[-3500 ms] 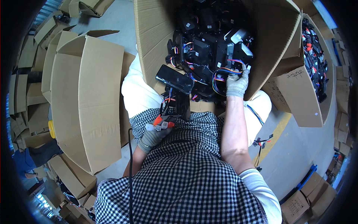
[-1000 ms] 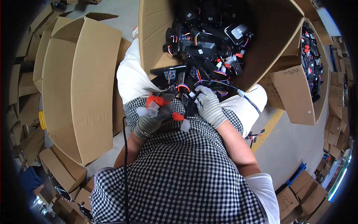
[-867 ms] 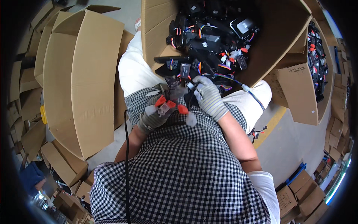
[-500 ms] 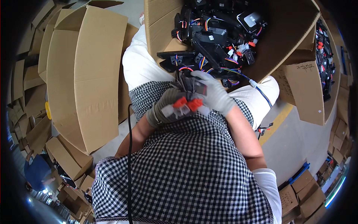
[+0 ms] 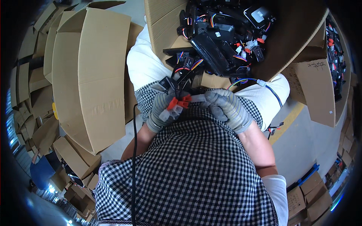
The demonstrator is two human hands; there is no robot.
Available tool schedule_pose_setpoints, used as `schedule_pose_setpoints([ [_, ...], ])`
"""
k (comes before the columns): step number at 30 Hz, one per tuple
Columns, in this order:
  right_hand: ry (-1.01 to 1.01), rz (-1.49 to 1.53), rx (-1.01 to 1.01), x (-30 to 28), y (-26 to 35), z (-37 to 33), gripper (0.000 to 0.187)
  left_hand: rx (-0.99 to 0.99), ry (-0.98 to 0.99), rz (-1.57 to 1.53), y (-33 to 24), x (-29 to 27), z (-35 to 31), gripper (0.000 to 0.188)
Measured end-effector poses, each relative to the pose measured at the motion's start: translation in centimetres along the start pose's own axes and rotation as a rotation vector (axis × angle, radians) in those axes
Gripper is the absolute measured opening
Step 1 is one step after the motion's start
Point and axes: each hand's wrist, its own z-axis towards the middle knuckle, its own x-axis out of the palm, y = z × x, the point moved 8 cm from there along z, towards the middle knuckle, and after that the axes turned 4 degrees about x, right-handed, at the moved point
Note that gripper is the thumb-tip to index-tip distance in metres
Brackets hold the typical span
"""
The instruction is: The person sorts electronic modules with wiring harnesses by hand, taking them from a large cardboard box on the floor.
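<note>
Cardboard boxes (image 5: 94,75), hands (image 5: 196,107) gripping connectors (image 5: 179,103)

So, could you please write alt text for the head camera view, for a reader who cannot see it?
Two grey-gloved hands, left hand and right hand, together hold a red-handled hand tool with white tips over a checked-shirted lap. Just beyond stands an open brown cardboard box full of black wired electronic parts; another empty cardboard box lies left.

Grey knit gloves on both hands (image 5: 196,107), checked shirt, white trousers.
</note>
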Motion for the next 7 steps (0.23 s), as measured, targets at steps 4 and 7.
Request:
schedule_pose_setpoints([
  [4,0.089,0.097,0.024,-0.6,-1.6,0.8,0.030,-0.267,-0.107,-0.461,0.6,0.1,-0.1,0.023],
  [7,0.038,0.251,0.045,-1.8,-2.9,1.7,0.032,-0.439,0.388,0.230,-0.5,0.3,2.4,0.028],
])
